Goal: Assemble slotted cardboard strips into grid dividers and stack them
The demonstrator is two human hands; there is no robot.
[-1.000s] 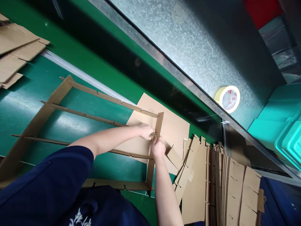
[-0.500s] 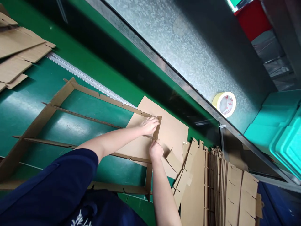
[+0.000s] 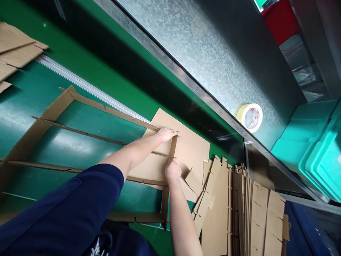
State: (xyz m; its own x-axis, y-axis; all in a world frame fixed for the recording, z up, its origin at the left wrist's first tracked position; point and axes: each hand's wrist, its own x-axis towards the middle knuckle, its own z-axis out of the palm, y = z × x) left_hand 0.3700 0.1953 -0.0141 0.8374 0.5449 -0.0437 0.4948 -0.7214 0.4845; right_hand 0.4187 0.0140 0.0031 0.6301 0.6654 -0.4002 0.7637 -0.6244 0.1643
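Observation:
A cardboard divider frame (image 3: 98,134) of long strips with crossing end strips lies across the green surface. Its right end strip (image 3: 173,146) rests over a flat cardboard sheet (image 3: 194,144). At the far corner of that end strip, my left hand (image 3: 167,134) is closed over the cardboard, fingers towards the right. My right hand (image 3: 173,171) is closed on the same end strip, lower down, where a long strip crosses it. A small bent cardboard piece (image 3: 193,182) lies just right of my right hand.
Slotted cardboard strips (image 3: 250,209) stand stacked at the lower right. More cardboard pieces (image 3: 18,48) lie at the upper left. A tape roll (image 3: 249,118) sits on the metal shelf (image 3: 213,67), beside teal bins (image 3: 306,138). The shelf edge runs diagonally above the frame.
My left hand has moved up onto the far corner of the frame. My right hand keeps its place on the end strip. The whole view has shifted slightly.

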